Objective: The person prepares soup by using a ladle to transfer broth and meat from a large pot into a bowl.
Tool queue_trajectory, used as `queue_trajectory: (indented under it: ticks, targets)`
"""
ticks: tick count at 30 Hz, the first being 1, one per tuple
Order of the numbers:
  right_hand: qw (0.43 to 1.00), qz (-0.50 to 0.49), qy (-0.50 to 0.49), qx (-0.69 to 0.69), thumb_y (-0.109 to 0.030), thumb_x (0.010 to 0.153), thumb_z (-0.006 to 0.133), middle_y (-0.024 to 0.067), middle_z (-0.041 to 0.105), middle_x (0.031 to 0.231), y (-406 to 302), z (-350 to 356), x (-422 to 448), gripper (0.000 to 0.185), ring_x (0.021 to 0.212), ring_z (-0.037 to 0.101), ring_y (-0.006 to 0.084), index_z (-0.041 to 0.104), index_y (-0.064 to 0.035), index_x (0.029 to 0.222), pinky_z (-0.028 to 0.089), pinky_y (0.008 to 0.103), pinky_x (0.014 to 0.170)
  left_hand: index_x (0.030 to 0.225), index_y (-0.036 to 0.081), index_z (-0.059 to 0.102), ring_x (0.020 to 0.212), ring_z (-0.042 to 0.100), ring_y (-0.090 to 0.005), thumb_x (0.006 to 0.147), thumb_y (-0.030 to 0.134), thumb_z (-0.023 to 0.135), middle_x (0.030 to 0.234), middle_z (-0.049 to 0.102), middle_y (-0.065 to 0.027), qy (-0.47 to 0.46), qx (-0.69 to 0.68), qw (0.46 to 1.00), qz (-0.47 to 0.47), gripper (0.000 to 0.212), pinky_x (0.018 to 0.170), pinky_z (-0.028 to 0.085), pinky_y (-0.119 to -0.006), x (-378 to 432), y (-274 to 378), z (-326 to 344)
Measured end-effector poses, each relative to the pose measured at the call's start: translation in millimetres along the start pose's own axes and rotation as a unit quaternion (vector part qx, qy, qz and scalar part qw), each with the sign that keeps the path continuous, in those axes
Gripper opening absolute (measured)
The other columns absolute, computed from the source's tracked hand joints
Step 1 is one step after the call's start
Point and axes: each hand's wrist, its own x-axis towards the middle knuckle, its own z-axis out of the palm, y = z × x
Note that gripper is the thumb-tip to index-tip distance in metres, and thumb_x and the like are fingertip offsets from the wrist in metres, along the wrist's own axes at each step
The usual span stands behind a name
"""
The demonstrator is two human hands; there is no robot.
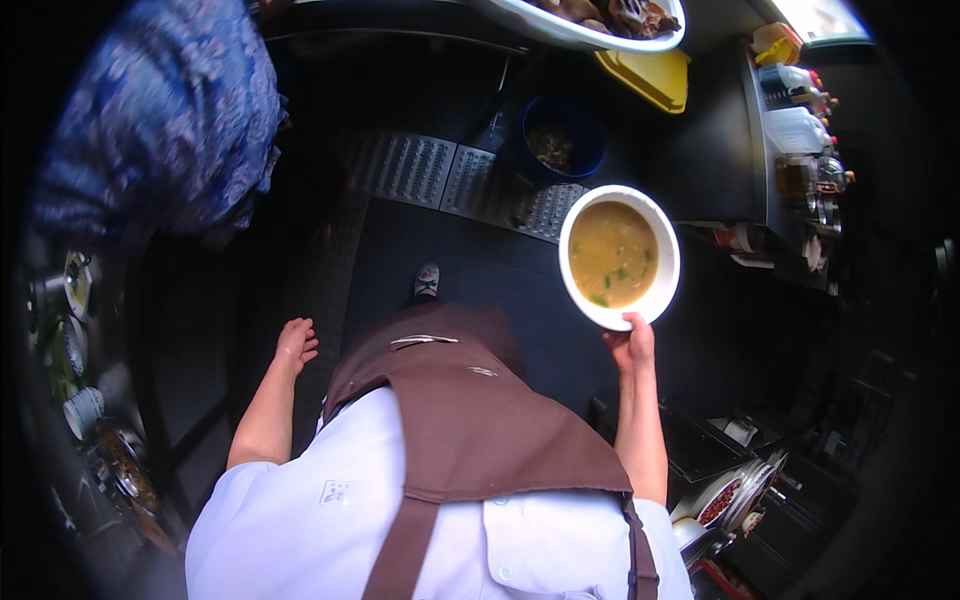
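My right hand grips the near rim of a white bowl, thumb on top and fingers underneath. Brown broth with bits of green in it fills part of the bowl, which is held out ahead of me to the right above the floor. On the other side, my left hand hangs beside my brown apron, holding nothing, its fingers loosely curled and slightly apart.
A person in a blue floral garment stands ahead left. Beyond the bowl, a blue bucket sits by a metal floor grate. Bottles line a right-hand counter. Ahead are a white tub of meat and a yellow lid.
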Motion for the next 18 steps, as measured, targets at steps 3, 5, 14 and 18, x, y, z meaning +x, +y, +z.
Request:
queue_trajectory:
  ticks: [3, 5, 14, 18]
  targets:
    - [1.0, 0.028, 0.013, -0.001, -0.01, 0.077, 0.048, 0.0105, 0.063, 0.087, -42.4, -6.3, 71.4, 0.033, 0.067, 0.062, 0.0208, 0.049, -0.0018, 0.108, 0.051, 0.0288, 0.049, 0.133, 0.013, 0.036, 0.095, 0.055, -0.0212, 0.086, 0.03, 0.057, 0.113, 0.052, -0.0084, -0.001, -0.022, 1.0, 0.018, 0.054, 0.08, 0.047, -0.04, -30.4, 40.8, 32.0]
    - [0.999, 0.037, 0.0, -0.01, -0.01, 0.076, 0.048, 0.0131, 0.063, 0.085, -65.6, -12.3, 124.4, 0.033, 0.065, 0.062, 0.023, 0.049, -0.0004, 0.108, 0.051, 0.0291, 0.048, 0.133, 0.013, 0.036, 0.099, 0.055, -0.0216, 0.088, 0.03, 0.056, 0.114, 0.052, -0.0084, -0.026, -0.077, 0.995, 0.061, 0.053, 0.08, 0.047, -0.038, -46.3, 55.1, 54.6]
    - [0.933, 0.078, 0.06, -0.347, -0.003, 0.074, 0.039, 0.0237, 0.062, 0.074, -167.5, 42.2, 365.5, 0.04, 0.047, 0.061, 0.0299, 0.045, 0.0119, 0.111, 0.05, 0.0327, 0.034, 0.128, 0.016, 0.041, 0.09, 0.057, -0.0196, 0.089, 0.029, 0.056, 0.108, 0.054, -0.0058, 0.095, -0.206, 0.974, -0.011, 0.044, 0.072, 0.049, -0.034, -149.2, 19.3, 139.5]
    - [0.754, -0.005, 0.159, -0.637, -0.012, 0.081, 0.047, 0.0287, 0.056, 0.107, -191.8, 108.9, 425.9, 0.053, 0.079, 0.065, 0.0384, 0.027, 0.0072, 0.126, 0.056, 0.0421, 0.06, 0.127, 0.015, 0.042, 0.089, 0.057, -0.0176, 0.089, 0.027, 0.055, 0.106, 0.055, -0.0045, 0.149, -0.221, 0.963, -0.042, 0.042, 0.071, 0.049, -0.032, -181.8, 0.5, 171.3]
